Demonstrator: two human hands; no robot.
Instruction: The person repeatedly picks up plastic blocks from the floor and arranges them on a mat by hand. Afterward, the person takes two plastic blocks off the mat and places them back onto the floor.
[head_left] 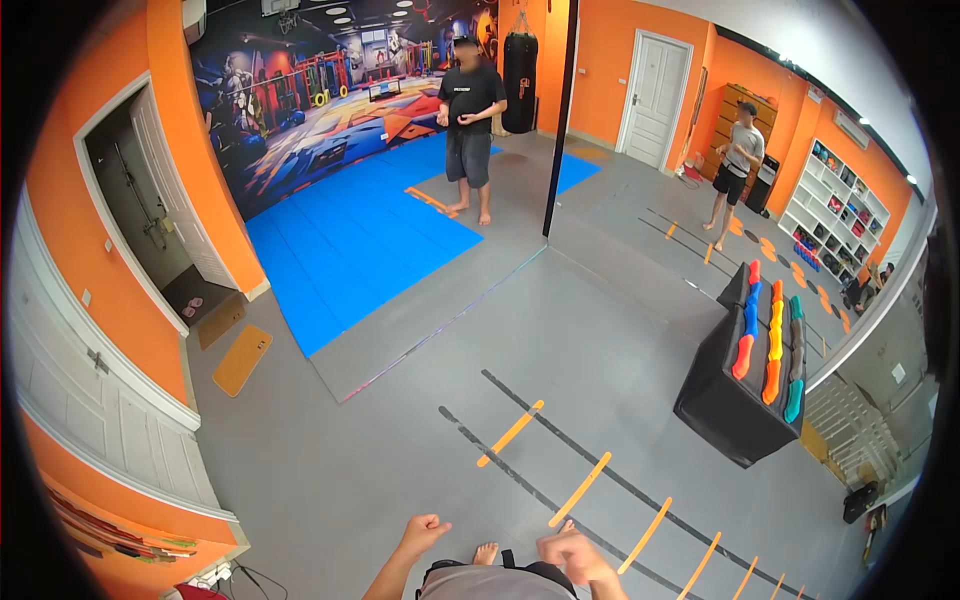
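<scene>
My left hand [424, 534] is curled into a fist in front of my body at the bottom of the head view, with nothing showing in it. To its right, my right hand [570, 552] is held up with its fingers bent in, and no object shows in it either. Both hands are in the air, touching nothing. Below them my bare foot [486, 553] stands on the grey floor. Nearest to my right hand lies an agility ladder [581, 488], flat on the floor, with orange rungs and black straps.
A person [470, 120] in dark clothes stands beside blue mats [370, 255]. A black padded box [715, 385] at right carries several colourful soft strips [773, 345]. A large mirror [640, 210] reflects the room. A punching bag [519, 85] hangs behind. An orange board [243, 360] lies left.
</scene>
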